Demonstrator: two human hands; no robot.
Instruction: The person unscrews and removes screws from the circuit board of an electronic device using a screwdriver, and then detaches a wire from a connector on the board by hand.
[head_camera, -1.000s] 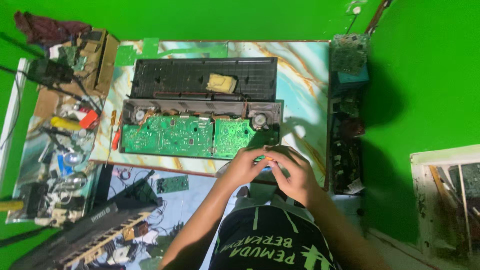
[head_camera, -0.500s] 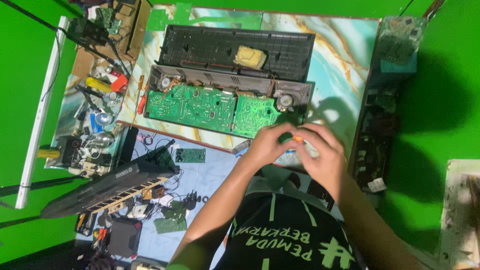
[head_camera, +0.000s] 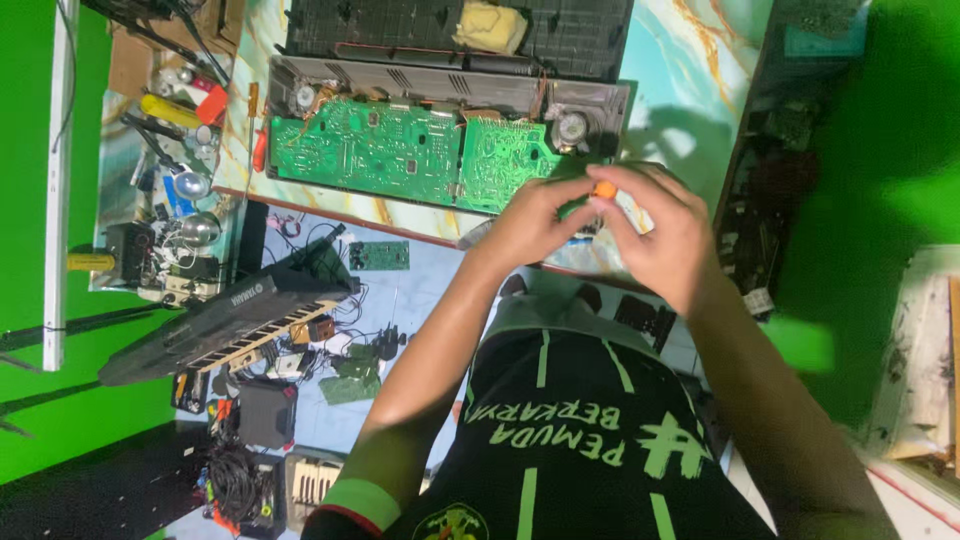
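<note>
Left hand (head_camera: 530, 215) and right hand (head_camera: 655, 235) pinch a small orange part (head_camera: 603, 188) beside the green circuit boards (head_camera: 400, 150).

An electronics repair workshop. On the marble-patterned tabletop (head_camera: 690, 60) lies an opened device with bare green circuit boards (head_camera: 400, 150). Screwdrivers and small parts (head_camera: 170, 150) crowd the left end. A dismantled keyboard instrument (head_camera: 220, 320), loose boards and cables lie on the floor, with green backdrop walls around.

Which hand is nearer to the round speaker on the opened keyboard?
Left. The left hand lies just below the round speaker, near the green circuit board; the right hand sits lower and further to the side.
</note>
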